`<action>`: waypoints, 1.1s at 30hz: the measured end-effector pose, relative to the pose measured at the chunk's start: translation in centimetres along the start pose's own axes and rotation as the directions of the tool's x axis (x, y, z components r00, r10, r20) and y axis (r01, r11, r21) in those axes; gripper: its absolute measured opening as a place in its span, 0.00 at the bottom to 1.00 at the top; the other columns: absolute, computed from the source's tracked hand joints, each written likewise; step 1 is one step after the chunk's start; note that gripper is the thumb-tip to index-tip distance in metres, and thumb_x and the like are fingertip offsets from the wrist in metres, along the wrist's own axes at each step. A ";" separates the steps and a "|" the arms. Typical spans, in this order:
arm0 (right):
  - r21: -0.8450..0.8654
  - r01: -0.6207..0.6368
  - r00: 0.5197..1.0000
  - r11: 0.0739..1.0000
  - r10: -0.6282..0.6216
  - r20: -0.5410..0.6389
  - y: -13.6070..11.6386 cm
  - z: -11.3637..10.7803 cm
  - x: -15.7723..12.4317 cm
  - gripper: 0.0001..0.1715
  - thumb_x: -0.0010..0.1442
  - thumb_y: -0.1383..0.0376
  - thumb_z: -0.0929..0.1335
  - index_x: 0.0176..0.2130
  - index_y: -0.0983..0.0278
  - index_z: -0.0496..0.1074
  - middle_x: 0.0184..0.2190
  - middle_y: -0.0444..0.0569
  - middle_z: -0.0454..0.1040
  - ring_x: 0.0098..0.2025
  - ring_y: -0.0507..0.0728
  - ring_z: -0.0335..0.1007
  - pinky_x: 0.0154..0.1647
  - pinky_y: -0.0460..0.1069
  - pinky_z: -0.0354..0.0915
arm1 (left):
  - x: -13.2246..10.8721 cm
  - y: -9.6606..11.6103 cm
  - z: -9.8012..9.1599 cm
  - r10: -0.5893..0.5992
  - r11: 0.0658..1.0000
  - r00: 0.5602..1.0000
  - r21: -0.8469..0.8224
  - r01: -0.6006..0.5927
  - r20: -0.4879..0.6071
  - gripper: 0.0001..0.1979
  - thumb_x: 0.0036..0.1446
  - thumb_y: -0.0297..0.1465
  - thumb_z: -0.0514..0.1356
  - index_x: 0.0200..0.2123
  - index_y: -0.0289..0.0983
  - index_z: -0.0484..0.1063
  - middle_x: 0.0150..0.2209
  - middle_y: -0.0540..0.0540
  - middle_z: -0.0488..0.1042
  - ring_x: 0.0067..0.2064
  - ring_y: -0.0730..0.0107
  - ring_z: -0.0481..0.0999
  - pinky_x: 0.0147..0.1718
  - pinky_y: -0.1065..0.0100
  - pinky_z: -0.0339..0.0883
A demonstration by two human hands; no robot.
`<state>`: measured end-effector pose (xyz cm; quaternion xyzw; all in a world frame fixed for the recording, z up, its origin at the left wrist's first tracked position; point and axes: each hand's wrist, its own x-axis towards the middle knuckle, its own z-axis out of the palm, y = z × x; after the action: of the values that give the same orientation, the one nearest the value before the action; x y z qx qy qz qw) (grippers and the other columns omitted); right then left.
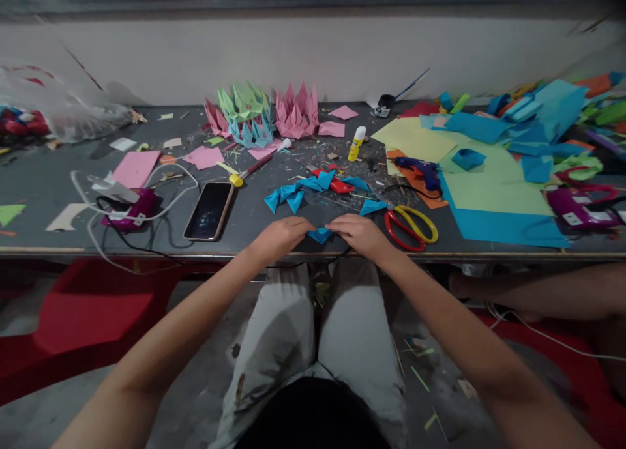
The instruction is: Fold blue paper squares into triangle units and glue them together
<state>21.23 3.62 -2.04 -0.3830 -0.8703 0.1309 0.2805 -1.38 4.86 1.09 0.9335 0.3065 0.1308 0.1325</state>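
At the table's front edge, a small folded blue paper piece (pixel 321 234) is held between my two hands. My left hand (pixel 286 236) grips its left side with the fingers closed. My right hand (pixel 359 235) pinches the right side. Just beyond lie several folded blue paper triangles (pixel 286 193), grouped in a loose row. A single blue triangle (pixel 372 206) sits by my right hand, next to scissors (pixel 413 227) with one red and one yellow handle. Some red-handled tool (pixel 341 186) lies partly covered among the blue pieces.
A phone (pixel 209 211) lies left, near a purple power strip (pixel 130 211) with looping white cable. Pink, green and blue folded-paper rings (pixel 297 113) stand at the back. A glue stick (pixel 357 144), glue gun (pixel 420 171) and paper sheets (pixel 493 182) are to the right. Another person's leg (pixel 548 289) shows there.
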 end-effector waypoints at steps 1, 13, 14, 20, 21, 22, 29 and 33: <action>-0.013 0.016 1.000 1.000 -0.016 -0.002 0.3 0.0 0.1 0.17 0.60 0.72 0.59 0.41 0.66 0.75 0.39 0.53 0.76 0.42 0.56 0.70 0.44 0.52 0.65 | 0.2 -0.4 0.0 0.029 0.999 1.000 0.029 -0.029 0.002 0.14 0.58 0.22 0.48 0.43 0.37 0.69 0.41 0.44 0.73 0.45 0.69 0.72 0.45 0.69 0.64; -0.213 0.329 0.942 0.920 -0.305 0.138 1.3 -1.0 0.6 0.20 0.64 0.69 0.55 0.46 0.68 0.72 0.42 0.56 0.75 0.44 0.57 0.69 0.44 0.52 0.68 | 0.0 -1.8 -0.3 0.266 0.958 0.964 0.107 -0.268 0.028 0.17 0.57 0.22 0.49 0.48 0.35 0.68 0.46 0.40 0.73 0.48 0.67 0.72 0.47 0.65 0.67; -0.220 0.338 0.938 0.915 -0.309 0.155 1.3 -1.1 0.6 0.20 0.64 0.70 0.55 0.47 0.68 0.71 0.43 0.56 0.74 0.45 0.57 0.69 0.44 0.52 0.67 | 0.0 -1.7 -0.3 0.273 0.955 0.961 0.110 -0.276 0.039 0.17 0.57 0.22 0.49 0.48 0.35 0.68 0.47 0.40 0.72 0.48 0.66 0.72 0.47 0.64 0.67; -0.240 0.350 0.932 0.905 -0.310 0.190 1.5 -1.2 0.5 0.19 0.63 0.71 0.57 0.47 0.70 0.71 0.43 0.56 0.74 0.45 0.57 0.68 0.45 0.51 0.67 | 0.1 -1.4 -0.7 0.277 0.948 0.955 0.132 -0.290 0.104 0.18 0.57 0.21 0.50 0.50 0.37 0.67 0.48 0.40 0.72 0.50 0.65 0.70 0.48 0.62 0.66; -0.244 0.346 0.933 0.906 -0.304 0.194 1.4 -1.2 0.5 0.19 0.63 0.71 0.57 0.47 0.70 0.71 0.43 0.57 0.74 0.45 0.57 0.68 0.45 0.51 0.67 | 0.1 -1.4 -0.7 0.273 0.948 0.956 0.138 -0.287 0.111 0.18 0.57 0.21 0.50 0.49 0.37 0.67 0.48 0.40 0.72 0.50 0.65 0.70 0.48 0.62 0.66; -0.249 0.341 0.934 0.907 -0.296 0.200 1.4 -1.2 0.6 0.19 0.63 0.71 0.57 0.47 0.70 0.71 0.44 0.56 0.74 0.45 0.57 0.68 0.45 0.51 0.67 | 0.1 -1.4 -0.7 0.268 0.948 0.956 0.145 -0.283 0.115 0.17 0.57 0.21 0.50 0.49 0.36 0.67 0.48 0.40 0.71 0.49 0.65 0.71 0.48 0.62 0.66; -0.275 0.306 0.939 0.911 -0.243 0.242 0.9 -1.4 0.6 0.20 0.63 0.71 0.56 0.49 0.67 0.70 0.45 0.54 0.73 0.43 0.56 0.67 0.44 0.51 0.67 | -0.1 -1.3 -0.4 0.232 0.955 0.972 0.178 -0.236 0.047 0.15 0.57 0.22 0.50 0.45 0.35 0.69 0.47 0.41 0.73 0.47 0.66 0.72 0.47 0.64 0.67; -0.283 0.333 0.926 0.899 -0.256 0.279 0.7 -1.5 0.8 0.20 0.63 0.72 0.57 0.51 0.67 0.68 0.48 0.53 0.72 0.42 0.56 0.66 0.44 0.51 0.66 | 0.2 -0.9 -0.2 0.188 0.961 0.982 0.203 -0.187 0.014 0.13 0.58 0.22 0.50 0.42 0.35 0.70 0.45 0.43 0.74 0.45 0.68 0.73 0.46 0.65 0.67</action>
<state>22.15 4.69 -0.83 -0.2688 -0.9549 -0.0142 0.1255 -1.81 5.70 0.99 0.9666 0.2290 0.1129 0.0225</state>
